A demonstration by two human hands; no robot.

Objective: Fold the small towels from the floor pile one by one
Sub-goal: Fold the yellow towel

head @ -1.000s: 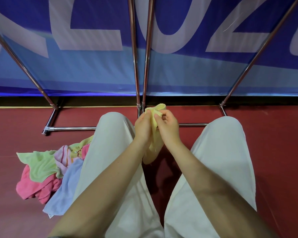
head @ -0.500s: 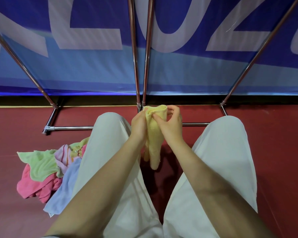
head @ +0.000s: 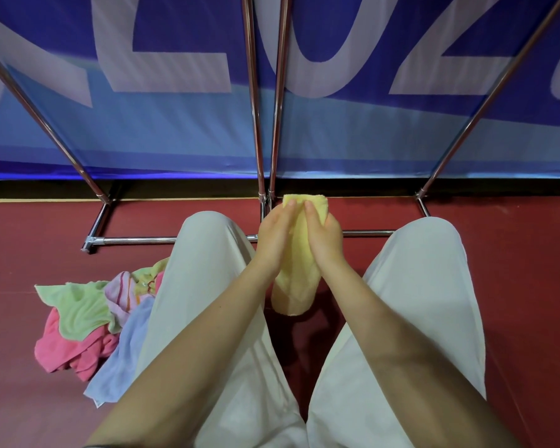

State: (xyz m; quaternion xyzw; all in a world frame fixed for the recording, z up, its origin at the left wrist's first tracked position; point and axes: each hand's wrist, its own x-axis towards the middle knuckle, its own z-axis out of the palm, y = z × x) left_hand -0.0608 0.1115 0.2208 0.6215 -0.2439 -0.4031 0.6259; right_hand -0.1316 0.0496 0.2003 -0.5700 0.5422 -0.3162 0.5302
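In the head view, a yellow towel [head: 299, 253] is held up between the knees of a seated person, above the red floor [head: 524, 286]. The towel is gripped from either side: the left hand [head: 277, 236] is curled round its left edge and the right hand [head: 324, 237] round its right edge, with the thumbs laid along the near face of the cloth toward its top. The fingers behind the towel are hidden. The upper end of the towel is seen folded over just above the thumbs, and its lower end hangs free below the wrists, clear of the floor as far as can be told.

The floor pile [head: 88, 328] is seen to the person's left, just beside the left leg and partly hidden by it. In it a green towel [head: 75, 305] lies on top of a pink towel [head: 68, 354], a light blue towel [head: 120, 360] lies nearest the leg, and a pale pink striped towel [head: 122, 292] lies at the far side.

Both legs are covered by pale trousers [head: 427, 302]. Beyond the hands, a chrome frame [head: 162, 240] stands on the floor, and a blue banner [head: 175, 124] with large pale lettering is stretched behind it.
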